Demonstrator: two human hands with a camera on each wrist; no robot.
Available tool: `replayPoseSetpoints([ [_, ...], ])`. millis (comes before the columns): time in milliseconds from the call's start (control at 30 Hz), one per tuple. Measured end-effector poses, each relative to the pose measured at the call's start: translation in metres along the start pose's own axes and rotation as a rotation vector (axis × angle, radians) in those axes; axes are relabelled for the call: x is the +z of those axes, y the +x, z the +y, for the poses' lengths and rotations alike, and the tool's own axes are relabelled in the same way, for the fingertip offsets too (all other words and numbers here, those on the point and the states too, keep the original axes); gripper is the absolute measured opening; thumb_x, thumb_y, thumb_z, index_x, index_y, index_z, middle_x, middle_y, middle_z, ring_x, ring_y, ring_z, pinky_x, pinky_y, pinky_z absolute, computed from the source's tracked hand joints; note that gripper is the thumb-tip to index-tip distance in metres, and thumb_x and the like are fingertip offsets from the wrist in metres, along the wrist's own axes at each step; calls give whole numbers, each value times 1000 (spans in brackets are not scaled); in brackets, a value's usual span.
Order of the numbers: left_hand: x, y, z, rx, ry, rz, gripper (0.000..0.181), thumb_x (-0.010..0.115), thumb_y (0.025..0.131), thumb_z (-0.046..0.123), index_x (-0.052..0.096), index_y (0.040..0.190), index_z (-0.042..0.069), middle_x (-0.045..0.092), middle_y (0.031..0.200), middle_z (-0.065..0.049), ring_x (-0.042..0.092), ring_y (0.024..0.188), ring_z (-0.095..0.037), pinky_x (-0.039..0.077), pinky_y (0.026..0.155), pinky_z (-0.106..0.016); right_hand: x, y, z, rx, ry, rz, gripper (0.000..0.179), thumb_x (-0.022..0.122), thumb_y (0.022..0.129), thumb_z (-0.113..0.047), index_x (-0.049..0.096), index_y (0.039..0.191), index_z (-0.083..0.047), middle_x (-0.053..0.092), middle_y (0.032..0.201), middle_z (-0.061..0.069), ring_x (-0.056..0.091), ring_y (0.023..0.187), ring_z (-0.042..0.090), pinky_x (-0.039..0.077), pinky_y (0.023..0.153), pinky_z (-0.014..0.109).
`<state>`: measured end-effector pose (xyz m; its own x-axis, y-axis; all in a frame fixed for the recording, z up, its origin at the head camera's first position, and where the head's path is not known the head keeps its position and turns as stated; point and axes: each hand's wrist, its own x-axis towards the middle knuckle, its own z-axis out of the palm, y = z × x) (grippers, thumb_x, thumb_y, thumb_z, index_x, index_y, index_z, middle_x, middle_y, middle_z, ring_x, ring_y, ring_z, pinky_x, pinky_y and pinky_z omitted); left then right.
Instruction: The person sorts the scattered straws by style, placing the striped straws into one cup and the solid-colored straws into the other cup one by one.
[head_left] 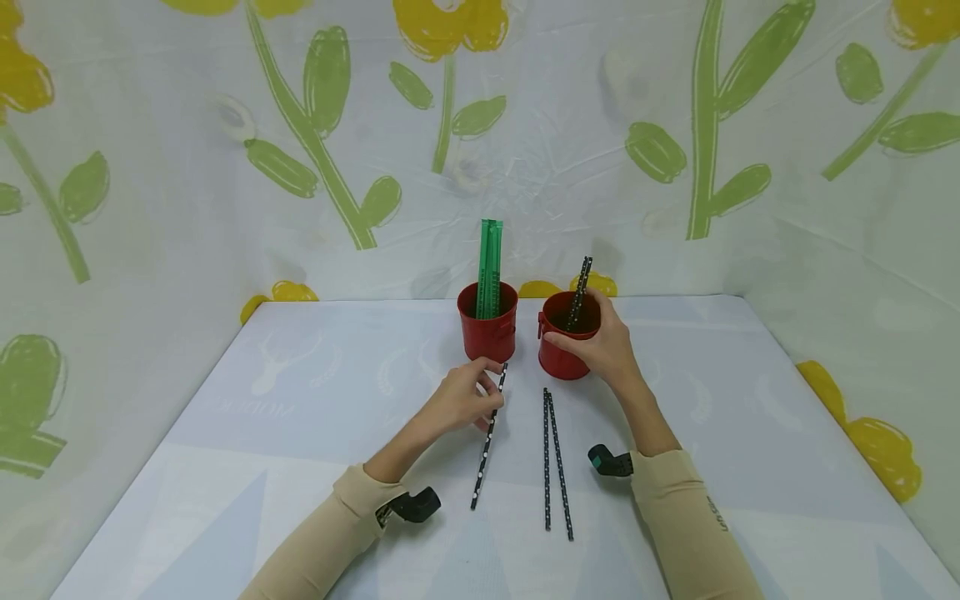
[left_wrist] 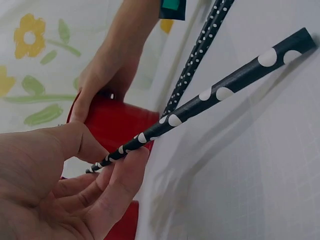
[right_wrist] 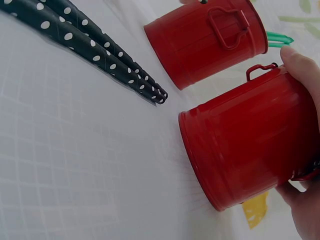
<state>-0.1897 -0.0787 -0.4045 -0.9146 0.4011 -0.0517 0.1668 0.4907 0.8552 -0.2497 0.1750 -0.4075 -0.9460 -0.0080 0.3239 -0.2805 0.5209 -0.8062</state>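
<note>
My left hand [head_left: 467, 396] pinches a black paper straw with large white dots [left_wrist: 220, 94] between thumb and fingers; its lower end slants toward me over the table. My right hand [head_left: 609, 346] grips the rim of the right-hand red bucket [right_wrist: 250, 142], thumb at the front and fingers round the far side. Black dotted straws [head_left: 580, 292] stand in that bucket, leaning right. Two black straws with small white dots [head_left: 555, 467] lie on the table in front of it, their far ends together and near ends spread.
A second red bucket [head_left: 489, 337] stands to the left, holding several green-wrapped straws [head_left: 489, 267] upright. Its side handle shows in the right wrist view. Behind the white table [head_left: 300, 400] hangs a flower-printed sheet [head_left: 540, 150], which also covers both sides.
</note>
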Motion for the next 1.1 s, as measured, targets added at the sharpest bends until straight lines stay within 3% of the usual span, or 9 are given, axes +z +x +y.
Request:
replayPoseSetpoints([
  [333, 2, 4, 1, 66, 3, 23, 46, 64, 88, 7, 53, 132, 1, 65, 93, -11, 66, 61, -13, 59, 58, -27, -1, 0, 1, -6, 12, 1, 95, 83, 76, -41, 30, 150, -15, 49, 144, 12, 47, 133, 31, 53, 95, 54],
  [533, 0, 7, 6, 100, -40, 49, 46, 64, 89, 4, 53, 133, 2, 65, 95, -12, 67, 66, -14, 60, 57, -30, 0, 0, 2, -16, 14, 5, 94, 83, 76, -41, 30, 150, -16, 50, 144, 12, 47, 132, 30, 53, 95, 54],
  [800, -2, 9, 15, 162, -60, 103, 39, 65, 90, 5, 55, 127, 4, 67, 94, -11, 67, 72, -16, 60, 57, -29, 1, 1, 5, -16, 12, 1, 94, 83, 76, -43, 31, 150, -16, 50, 144, 12, 48, 132, 31, 53, 96, 54],
  [1100, -2, 16, 26, 189, -33, 186, 31, 66, 91, 7, 61, 121, 7, 67, 96, -11, 66, 77, -17, 59, 58, -27, 1, 0, 3, -38, 16, 12, 92, 83, 76, -41, 32, 148, -16, 51, 142, 12, 49, 130, 31, 53, 96, 54],
])
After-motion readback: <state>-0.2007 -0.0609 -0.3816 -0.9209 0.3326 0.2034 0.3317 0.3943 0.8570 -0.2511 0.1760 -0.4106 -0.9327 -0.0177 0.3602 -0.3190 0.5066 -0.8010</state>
